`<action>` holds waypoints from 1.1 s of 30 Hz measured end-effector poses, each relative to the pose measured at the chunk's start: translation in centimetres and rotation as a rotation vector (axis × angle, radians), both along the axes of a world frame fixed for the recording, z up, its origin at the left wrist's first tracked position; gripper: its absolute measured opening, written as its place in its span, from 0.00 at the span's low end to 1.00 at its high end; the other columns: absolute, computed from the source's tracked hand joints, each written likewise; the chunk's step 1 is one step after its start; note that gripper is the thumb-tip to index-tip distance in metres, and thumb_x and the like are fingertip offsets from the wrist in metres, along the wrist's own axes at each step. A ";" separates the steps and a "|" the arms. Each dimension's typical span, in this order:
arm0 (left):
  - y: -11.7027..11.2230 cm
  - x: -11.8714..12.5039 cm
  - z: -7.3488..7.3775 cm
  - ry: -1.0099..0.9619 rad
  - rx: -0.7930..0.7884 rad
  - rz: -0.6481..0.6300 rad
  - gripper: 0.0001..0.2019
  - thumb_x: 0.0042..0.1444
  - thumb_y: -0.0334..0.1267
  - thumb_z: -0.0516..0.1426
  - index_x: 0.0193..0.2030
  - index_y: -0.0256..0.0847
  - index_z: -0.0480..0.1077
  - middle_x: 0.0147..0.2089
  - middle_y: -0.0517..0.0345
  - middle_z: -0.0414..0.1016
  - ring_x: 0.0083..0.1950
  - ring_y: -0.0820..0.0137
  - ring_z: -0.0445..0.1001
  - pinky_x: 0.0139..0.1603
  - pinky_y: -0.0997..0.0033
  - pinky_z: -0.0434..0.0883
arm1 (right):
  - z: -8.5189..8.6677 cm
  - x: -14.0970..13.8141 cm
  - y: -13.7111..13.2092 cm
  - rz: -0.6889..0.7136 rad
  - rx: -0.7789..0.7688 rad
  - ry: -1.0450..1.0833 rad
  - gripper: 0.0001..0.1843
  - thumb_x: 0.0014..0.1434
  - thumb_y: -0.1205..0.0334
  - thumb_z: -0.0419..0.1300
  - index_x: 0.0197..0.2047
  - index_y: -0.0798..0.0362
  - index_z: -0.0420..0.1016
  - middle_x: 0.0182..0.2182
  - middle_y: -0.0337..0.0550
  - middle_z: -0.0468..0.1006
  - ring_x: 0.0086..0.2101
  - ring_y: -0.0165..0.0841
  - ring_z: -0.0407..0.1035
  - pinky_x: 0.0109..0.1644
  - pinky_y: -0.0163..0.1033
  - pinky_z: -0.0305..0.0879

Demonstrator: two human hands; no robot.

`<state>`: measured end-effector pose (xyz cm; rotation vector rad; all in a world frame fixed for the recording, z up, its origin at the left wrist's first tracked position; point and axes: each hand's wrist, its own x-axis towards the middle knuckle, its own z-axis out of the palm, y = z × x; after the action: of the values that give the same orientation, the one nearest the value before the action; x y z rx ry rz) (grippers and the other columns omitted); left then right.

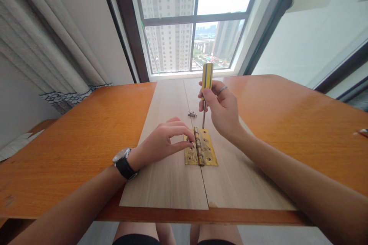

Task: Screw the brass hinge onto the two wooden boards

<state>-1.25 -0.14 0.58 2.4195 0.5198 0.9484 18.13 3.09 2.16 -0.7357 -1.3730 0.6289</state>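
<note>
A brass hinge (204, 149) lies open across the seam of two pale wood boards (166, 176) on the table. My left hand (165, 139) rests on the left board, fingers curled, fingertips pressing the hinge's left leaf. My right hand (221, 109) grips a screwdriver with a yellow and black handle (207, 78), held upright. Its tip touches the top of the right leaf. A few loose screws (192, 114) lie on the boards just behind the hinge. A black wristwatch (124, 164) is on my left wrist, a ring on my right hand.
The boards lie on an orange wooden table (86, 138) that stands against a large window (192, 23). Curtains (43, 46) hang at the left. A small red-tipped object (363, 132) sits at the table's far right edge. My knees show below the front edge.
</note>
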 end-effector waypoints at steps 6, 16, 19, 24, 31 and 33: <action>0.1 0.1 -0.2 0.059 0.027 0.006 0.03 0.65 0.31 0.61 0.39 0.39 0.77 0.38 0.56 0.81 0.42 0.69 0.74 0.51 0.67 0.71 | -0.1 0.1 0.0 0.016 0.008 -0.006 0.09 0.65 0.55 0.62 0.42 0.51 0.74 0.30 0.33 0.72 0.20 0.22 0.68 0.22 0.33 0.62; 0.3 0.0 -0.6 0.058 0.018 -0.030 0.04 0.64 0.30 0.61 0.38 0.38 0.77 0.38 0.56 0.82 0.41 0.70 0.75 0.50 0.68 0.71 | -0.2 0.2 -0.1 0.003 0.000 -0.049 0.07 0.66 0.56 0.61 0.43 0.50 0.74 0.31 0.33 0.73 0.21 0.22 0.69 0.25 0.33 0.63; 0.3 -0.1 -0.6 0.062 0.014 -0.037 0.04 0.65 0.32 0.61 0.39 0.39 0.77 0.39 0.55 0.82 0.43 0.69 0.74 0.50 0.66 0.72 | -0.2 0.2 -0.1 0.009 -0.005 -0.039 0.09 0.66 0.54 0.61 0.44 0.50 0.74 0.30 0.33 0.73 0.21 0.22 0.68 0.24 0.33 0.63; 0.2 0.0 -0.5 0.078 0.018 -0.026 0.04 0.65 0.32 0.61 0.39 0.39 0.78 0.40 0.54 0.82 0.44 0.67 0.73 0.52 0.64 0.71 | 0.0 0.0 -0.3 0.013 -0.005 -0.030 0.11 0.65 0.52 0.63 0.44 0.50 0.75 0.30 0.33 0.73 0.21 0.23 0.68 0.24 0.34 0.63; -0.1 0.1 -0.4 0.110 -0.056 -0.023 0.04 0.64 0.29 0.61 0.38 0.40 0.77 0.41 0.57 0.82 0.42 0.70 0.74 0.51 0.68 0.70 | 0.1 -0.1 -0.4 0.022 -0.010 -0.022 0.13 0.63 0.49 0.64 0.44 0.49 0.76 0.30 0.33 0.73 0.21 0.23 0.68 0.24 0.34 0.65; -0.1 0.1 -0.4 0.107 -0.057 -0.018 0.04 0.64 0.29 0.61 0.38 0.39 0.76 0.40 0.57 0.82 0.42 0.70 0.74 0.51 0.69 0.70 | 0.1 -0.1 -0.4 0.039 -0.005 -0.011 0.13 0.63 0.49 0.65 0.44 0.50 0.76 0.30 0.33 0.73 0.20 0.23 0.68 0.24 0.34 0.64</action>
<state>-1.16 -0.25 0.20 2.4286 0.5540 0.7891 18.03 2.69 2.25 -0.7189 -1.3989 0.6607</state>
